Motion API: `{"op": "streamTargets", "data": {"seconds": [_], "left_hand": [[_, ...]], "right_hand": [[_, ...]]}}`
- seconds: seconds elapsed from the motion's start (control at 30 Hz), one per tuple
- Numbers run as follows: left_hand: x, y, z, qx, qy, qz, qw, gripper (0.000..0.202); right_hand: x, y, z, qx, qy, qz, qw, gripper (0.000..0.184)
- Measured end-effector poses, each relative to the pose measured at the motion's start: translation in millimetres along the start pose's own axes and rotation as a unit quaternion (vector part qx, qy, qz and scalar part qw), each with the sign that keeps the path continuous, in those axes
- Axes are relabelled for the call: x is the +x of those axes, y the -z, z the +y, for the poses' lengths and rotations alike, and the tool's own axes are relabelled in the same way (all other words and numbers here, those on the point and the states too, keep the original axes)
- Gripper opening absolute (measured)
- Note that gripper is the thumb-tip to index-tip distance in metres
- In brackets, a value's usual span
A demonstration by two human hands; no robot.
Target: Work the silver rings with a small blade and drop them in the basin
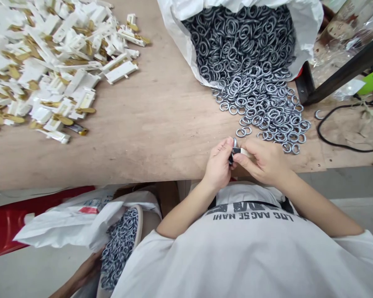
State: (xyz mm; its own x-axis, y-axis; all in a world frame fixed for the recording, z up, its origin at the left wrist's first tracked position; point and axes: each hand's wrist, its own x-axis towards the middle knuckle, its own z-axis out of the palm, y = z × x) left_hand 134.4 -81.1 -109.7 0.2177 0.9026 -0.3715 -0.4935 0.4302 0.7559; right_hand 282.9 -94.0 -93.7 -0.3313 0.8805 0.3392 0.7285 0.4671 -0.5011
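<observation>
My left hand and my right hand meet at the near edge of the wooden table. Their fingers pinch a small metal ring together with a small dark and white part. The left fingertips grip the ring side. My right hand's fingers are closed on the white part. A spill of grey metal rings lies just beyond my hands, pouring out of a white sack.
A heap of white plastic parts with brass tabs covers the far left of the table. Below the table edge, another white bag holds rings in a bowl. A black cable and black bar lie at right.
</observation>
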Motion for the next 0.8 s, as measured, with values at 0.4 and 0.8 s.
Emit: {"op": "streamTargets", "data": {"seconds": [0.4,0.8], "left_hand": [[-10.8,8.0,-5.1,0.047,0.032,-0.077,0.995,0.048],[6.8,40.6,25.2,0.037,-0.014,-0.008,0.999,0.031]], "right_hand": [[4.6,3.5,15.2,0.032,-0.134,-0.021,0.99,0.049],[33.2,-11.8,34.0,-0.073,-0.151,-0.04,0.985,0.017]]}}
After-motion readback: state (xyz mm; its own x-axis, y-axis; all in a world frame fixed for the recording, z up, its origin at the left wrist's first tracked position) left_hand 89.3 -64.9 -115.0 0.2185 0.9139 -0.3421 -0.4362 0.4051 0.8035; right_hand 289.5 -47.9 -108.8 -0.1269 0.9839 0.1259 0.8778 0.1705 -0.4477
